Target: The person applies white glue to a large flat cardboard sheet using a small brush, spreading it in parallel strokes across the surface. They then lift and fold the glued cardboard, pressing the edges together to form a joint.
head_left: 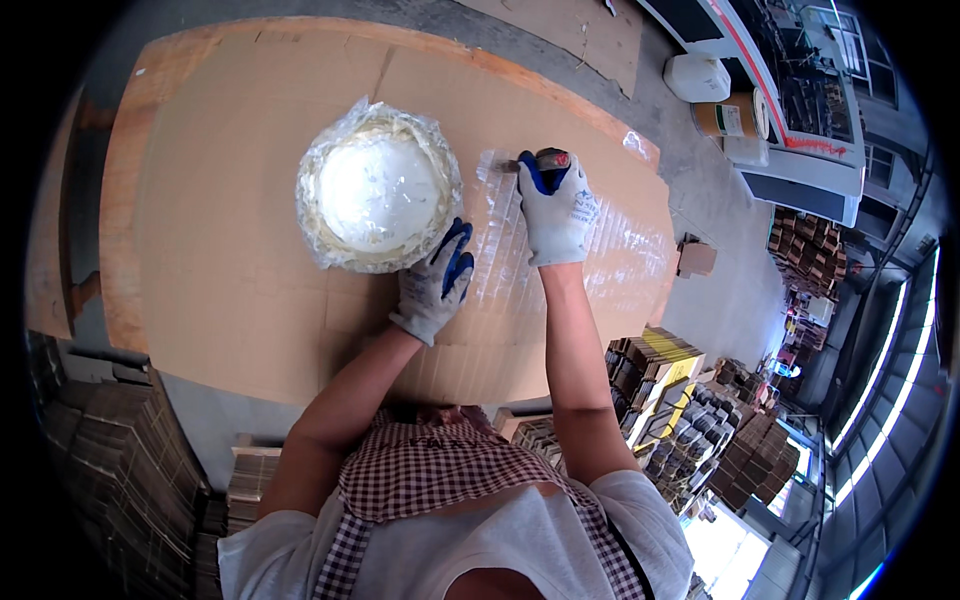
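My right hand (556,208), in a white glove with blue fingertips, is closed round a brush (508,166) with its bristle end pointing left. The brush is at the left edge of shiny white glue streaks (500,225) on a large brown cardboard sheet (240,130). To the left stands a round bowl (378,190) of white glue, its rim wrapped in crumpled clear plastic. My left hand (436,282), in a matching glove, is by the bowl's lower right rim with its fingers apart. Whether it touches the plastic, I cannot tell.
Under the cardboard, a wooden board (122,250) shows at the left. Stacked flat cardboard (120,460) fills the lower left, with more bundles (690,430) at the lower right. A white jug (697,77), a brown drum (728,118) and a large machine (800,185) stand at the upper right.
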A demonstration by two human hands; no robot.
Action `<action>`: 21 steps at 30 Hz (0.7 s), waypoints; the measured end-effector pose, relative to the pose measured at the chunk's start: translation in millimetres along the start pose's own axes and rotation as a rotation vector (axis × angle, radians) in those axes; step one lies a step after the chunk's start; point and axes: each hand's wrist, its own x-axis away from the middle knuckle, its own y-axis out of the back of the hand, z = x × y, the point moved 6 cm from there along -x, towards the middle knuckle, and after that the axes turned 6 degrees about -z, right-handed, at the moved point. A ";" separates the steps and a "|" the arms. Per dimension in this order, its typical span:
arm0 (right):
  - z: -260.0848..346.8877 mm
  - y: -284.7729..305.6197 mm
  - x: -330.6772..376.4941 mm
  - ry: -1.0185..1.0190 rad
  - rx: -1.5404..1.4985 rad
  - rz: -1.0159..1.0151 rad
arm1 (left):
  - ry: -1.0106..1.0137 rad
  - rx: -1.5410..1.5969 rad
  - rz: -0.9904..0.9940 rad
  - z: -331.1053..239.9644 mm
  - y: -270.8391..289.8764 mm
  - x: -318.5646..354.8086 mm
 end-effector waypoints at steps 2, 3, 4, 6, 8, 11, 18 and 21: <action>8.8 -0.6 3.2 0.100 -0.041 0.023 | 0.005 0.007 0.001 0.2 -0.5 0.1; 17.8 -0.4 3.5 0.152 -0.013 0.053 | 0.006 0.005 0.002 0.8 -0.9 0.6; 23.6 -1.2 4.2 0.203 0.015 0.082 | 0.007 0.003 0.004 1.4 -1.2 1.4; 16.9 0.2 -0.8 0.167 0.068 0.119 | -0.017 -0.006 -0.010 2.4 -0.9 1.8; 16.8 6.2 -0.9 0.188 0.090 0.114 | -0.020 0.002 -0.013 2.8 -0.5 1.7; 28.2 10.2 5.7 0.205 -0.018 0.143 | -0.008 0.027 -0.006 2.1 0.0 0.6; 13.0 14.3 18.5 0.157 0.088 0.260 | 0.023 0.081 -0.007 2.4 2.2 0.7; -2.2 0.5 28.3 0.135 0.194 0.355 | 0.022 0.110 -0.017 3.7 1.0 0.8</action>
